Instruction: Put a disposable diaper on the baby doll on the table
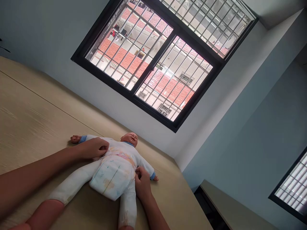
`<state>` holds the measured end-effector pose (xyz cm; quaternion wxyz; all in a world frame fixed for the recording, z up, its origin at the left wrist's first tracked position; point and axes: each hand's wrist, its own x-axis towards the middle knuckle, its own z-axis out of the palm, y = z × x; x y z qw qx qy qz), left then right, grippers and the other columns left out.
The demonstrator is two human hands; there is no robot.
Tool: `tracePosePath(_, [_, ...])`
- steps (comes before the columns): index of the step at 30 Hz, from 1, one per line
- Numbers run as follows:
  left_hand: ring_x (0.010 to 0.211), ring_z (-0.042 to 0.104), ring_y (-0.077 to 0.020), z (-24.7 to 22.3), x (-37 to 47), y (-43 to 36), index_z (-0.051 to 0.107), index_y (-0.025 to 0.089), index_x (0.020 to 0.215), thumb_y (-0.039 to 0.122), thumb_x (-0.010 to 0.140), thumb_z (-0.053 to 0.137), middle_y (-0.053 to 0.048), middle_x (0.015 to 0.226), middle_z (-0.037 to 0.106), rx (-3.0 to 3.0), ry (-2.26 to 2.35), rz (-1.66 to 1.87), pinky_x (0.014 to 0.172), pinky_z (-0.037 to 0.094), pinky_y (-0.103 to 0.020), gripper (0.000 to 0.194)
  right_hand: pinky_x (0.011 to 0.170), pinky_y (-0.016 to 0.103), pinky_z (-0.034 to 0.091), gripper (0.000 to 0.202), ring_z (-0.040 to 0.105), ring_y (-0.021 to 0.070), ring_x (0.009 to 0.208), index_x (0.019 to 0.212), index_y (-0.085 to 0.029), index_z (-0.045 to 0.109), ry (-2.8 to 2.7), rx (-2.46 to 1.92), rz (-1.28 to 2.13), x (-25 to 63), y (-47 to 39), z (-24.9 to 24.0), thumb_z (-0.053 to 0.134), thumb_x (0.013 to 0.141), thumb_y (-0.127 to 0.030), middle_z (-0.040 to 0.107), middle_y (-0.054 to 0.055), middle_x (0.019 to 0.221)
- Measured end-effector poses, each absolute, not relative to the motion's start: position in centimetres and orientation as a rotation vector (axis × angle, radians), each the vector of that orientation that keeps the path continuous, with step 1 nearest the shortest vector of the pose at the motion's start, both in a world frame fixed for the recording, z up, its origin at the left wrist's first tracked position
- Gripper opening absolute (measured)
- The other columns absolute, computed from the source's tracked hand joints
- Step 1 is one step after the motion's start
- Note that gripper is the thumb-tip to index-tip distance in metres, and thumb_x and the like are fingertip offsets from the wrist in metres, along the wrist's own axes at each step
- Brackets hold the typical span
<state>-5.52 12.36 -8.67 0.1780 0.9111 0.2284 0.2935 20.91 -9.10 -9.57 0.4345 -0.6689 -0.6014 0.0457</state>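
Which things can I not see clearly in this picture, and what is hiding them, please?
In the head view:
Whether the left hand or right hand pinches the diaper: covered by the hands themselves.
The back of the doll: hidden against the table.
Its foot nearer the right hand: below the bottom edge.
The far-right window: cut off by the right edge.

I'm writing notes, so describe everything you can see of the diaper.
The diaper is puffy, white and soft-looking, with faint coloured prints, a dark line down its front and a pinkish waistband. It covers the hips of the face-up doll. The left hand and right hand flank its waist; their grip is unclear.
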Motion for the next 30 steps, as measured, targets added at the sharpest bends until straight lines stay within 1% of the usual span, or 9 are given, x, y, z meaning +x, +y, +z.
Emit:
tracePosePath(8, [0.069, 0.058, -0.0190, -8.89, -5.58, 12.45, 0.066, 0.022, 0.075, 0.027, 0.082, 0.052, -0.001, 0.073, 0.070, 2.583, 0.654, 0.801, 0.063, 0.032, -0.029, 0.017, 0.055, 0.026, 0.027, 0.009, 0.037, 0.0141, 0.060, 0.072, -0.019, 0.051, -1.508, -1.659, 0.105, 20.91, -9.17, -9.53, 0.049, 0.079, -0.024, 0.043, -0.004, 0.059])
tracePosePath(13, [0.069, 0.056, -0.0202, -8.96, -5.67, 12.50, 0.064, 0.022, 0.072, 0.025, 0.082, 0.050, -0.003, 0.074, 0.069, 2.649, 0.602, 0.800, 0.064, 0.031, -0.030, 0.017, 0.055, 0.026, 0.027, 0.009, 0.036, 0.0139, 0.060, 0.072, -0.019, 0.052, -1.511, -1.654, 0.113, 20.99, -9.18, -9.57, 0.050, 0.079, -0.024, 0.042, -0.005, 0.058])
tracePosePath(19, [0.070, 0.058, -0.0197, -8.81, -5.69, 12.48, 0.066, 0.021, 0.073, 0.020, 0.079, 0.051, -0.002, 0.077, 0.071, 2.652, 0.558, 0.717, 0.066, 0.034, -0.030, 0.016, 0.057, 0.027, 0.027, 0.009, 0.037, 0.0142, 0.062, 0.073, -0.019, 0.053, -1.523, -1.656, 0.137, 21.09, -9.21, -9.55, 0.051, 0.080, -0.025, 0.043, -0.005, 0.061])
tracePosePath(24, [0.068, 0.056, -0.0188, -8.60, -5.81, 12.18, 0.066, 0.020, 0.073, 0.019, 0.077, 0.050, -0.002, 0.074, 0.070, 2.646, 0.561, 0.700, 0.064, 0.033, -0.030, 0.016, 0.059, 0.027, 0.027, 0.011, 0.035, 0.0140, 0.062, 0.072, -0.020, 0.051, -1.530, -1.675, 0.126, 20.83, -9.43, -9.23, 0.051, 0.080, -0.027, 0.042, -0.005, 0.061])
tracePosePath(30, [0.068, 0.058, -0.0195, -8.49, -5.82, 12.05, 0.067, 0.020, 0.074, 0.018, 0.076, 0.050, -0.002, 0.075, 0.071, 2.634, 0.556, 0.694, 0.063, 0.033, -0.030, 0.017, 0.058, 0.028, 0.028, 0.011, 0.036, 0.0141, 0.061, 0.071, -0.020, 0.051, -1.540, -1.665, 0.116, 20.87, -9.41, -9.28, 0.051, 0.080, -0.026, 0.042, -0.005, 0.061])
